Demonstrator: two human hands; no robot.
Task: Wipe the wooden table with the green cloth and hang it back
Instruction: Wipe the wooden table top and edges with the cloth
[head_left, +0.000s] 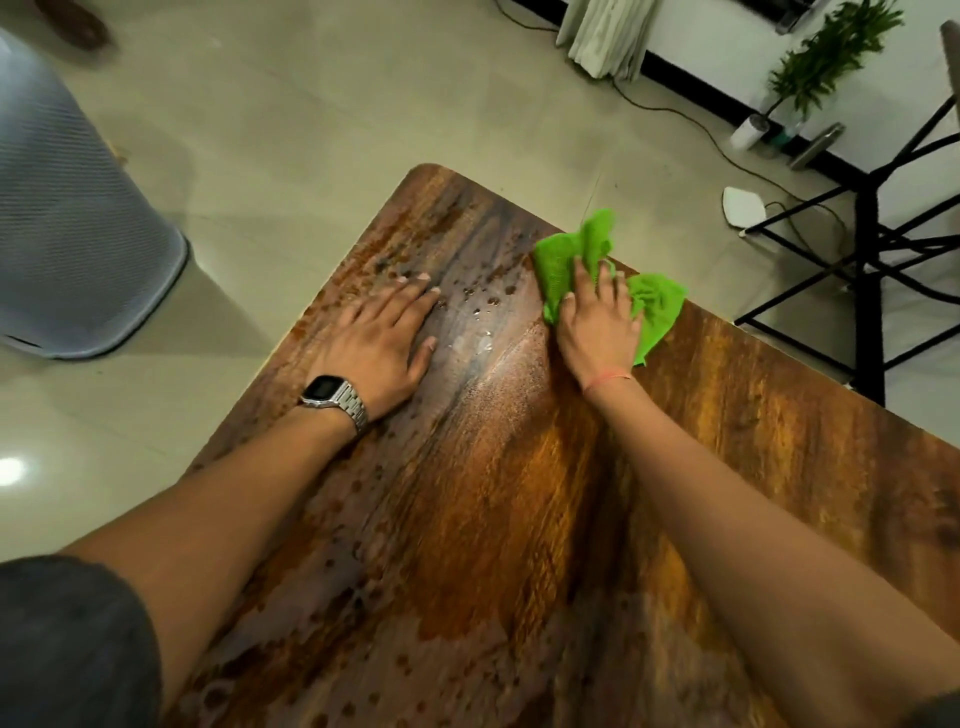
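The right hand (597, 325) presses the green cloth (608, 270) onto the wet counter (493, 493), fingers spread; the left hand (382, 338) rests flat.

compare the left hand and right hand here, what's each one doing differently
The left hand lies flat on bare wood; the right hand presses the green cloth near the table's far edge. The left wrist wears a watch, the right a thin thread band. Both rest palm-down.
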